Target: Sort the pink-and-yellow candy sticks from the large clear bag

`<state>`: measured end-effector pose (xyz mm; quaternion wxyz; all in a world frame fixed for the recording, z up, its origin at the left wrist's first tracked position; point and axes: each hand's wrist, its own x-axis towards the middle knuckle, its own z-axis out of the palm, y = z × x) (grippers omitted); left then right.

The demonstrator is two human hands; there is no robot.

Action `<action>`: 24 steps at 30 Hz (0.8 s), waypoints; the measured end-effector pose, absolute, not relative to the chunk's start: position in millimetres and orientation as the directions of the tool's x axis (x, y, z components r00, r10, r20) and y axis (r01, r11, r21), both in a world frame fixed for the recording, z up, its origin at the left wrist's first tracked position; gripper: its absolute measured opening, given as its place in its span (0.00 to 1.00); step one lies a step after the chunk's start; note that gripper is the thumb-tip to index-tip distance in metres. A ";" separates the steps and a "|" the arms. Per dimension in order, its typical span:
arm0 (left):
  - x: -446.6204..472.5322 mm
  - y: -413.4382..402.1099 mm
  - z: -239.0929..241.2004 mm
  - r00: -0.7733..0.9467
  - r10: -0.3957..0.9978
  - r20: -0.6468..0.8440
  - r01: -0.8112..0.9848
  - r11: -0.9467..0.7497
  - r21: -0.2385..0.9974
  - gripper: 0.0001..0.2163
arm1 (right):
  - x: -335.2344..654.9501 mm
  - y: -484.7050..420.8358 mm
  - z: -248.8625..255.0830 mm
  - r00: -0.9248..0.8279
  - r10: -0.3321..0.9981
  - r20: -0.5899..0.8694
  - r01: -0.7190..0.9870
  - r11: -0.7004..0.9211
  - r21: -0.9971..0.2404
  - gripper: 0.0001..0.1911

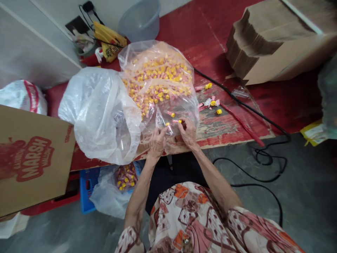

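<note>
My right hand pinches a small pink-labelled tube with a yellow cap near the table's front edge. Close beside it, my left hand has its fingers closed on a clear tube with a yellow cap. Just beyond the hands lies another yellow-capped tube. A large clear plastic bag full of pink tubes with yellow caps spreads out in front. To its left, a second clear bag holds clear tubes near its mouth.
Loose caps and pink pieces lie on the red table to the right, beside a black cable. Flattened cardboard stands at back right, a basin at the back. A printed carton is at left; a blue crate sits below.
</note>
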<state>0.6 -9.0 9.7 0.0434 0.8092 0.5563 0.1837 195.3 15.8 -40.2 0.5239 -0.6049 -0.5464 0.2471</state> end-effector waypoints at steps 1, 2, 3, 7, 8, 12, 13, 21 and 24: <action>3.7 -4.0 10.6 0.356 0.909 0.219 0.881 -0.404 0.245 0.23 | 195.2 15.9 -40.4 0.283 0.919 0.275 0.402 0.146 -0.904 0.16; 7.6 1.1 11.4 0.397 0.898 0.187 0.876 -0.432 0.215 0.21 | 195.1 16.0 -40.6 0.286 0.918 0.276 0.400 0.147 -0.905 0.17; 11.9 6.1 12.0 0.436 0.887 0.153 0.869 -0.459 0.186 0.19 | 195.0 16.1 -40.7 0.288 0.917 0.276 0.398 0.148 -0.906 0.17; 22.6 19.9 15.8 0.526 0.847 0.079 0.833 -0.531 0.152 0.12 | 194.7 16.2 -41.5 0.296 0.912 0.282 0.385 0.157 -0.910 0.19; 22.3 20.7 16.9 0.529 0.843 0.095 0.823 -0.538 0.182 0.12 | 194.5 16.3 -41.9 0.297 0.911 0.285 0.384 0.159 -0.909 0.19; 13.2 14.1 15.3 0.378 0.885 0.274 0.757 -0.465 0.458 0.11 | 193.8 16.7 -43.4 0.288 0.914 0.286 0.388 0.161 -0.907 0.20; 10.7 11.0 13.0 0.306 0.903 0.303 0.735 -0.426 0.527 0.10 | 193.6 16.8 -43.7 0.285 0.916 0.284 0.387 0.161 -0.908 0.19; 10.8 -7.3 -2.2 0.167 0.967 0.191 0.637 -0.254 0.728 0.13 | 193.5 16.9 -43.3 0.271 0.926 0.262 0.369 0.151 -0.917 0.19; 15.1 -9.7 -0.4 0.122 0.961 0.247 0.642 -0.266 0.719 0.14 | 194.0 16.8 -42.5 0.261 0.926 0.272 0.369 0.165 -0.915 0.18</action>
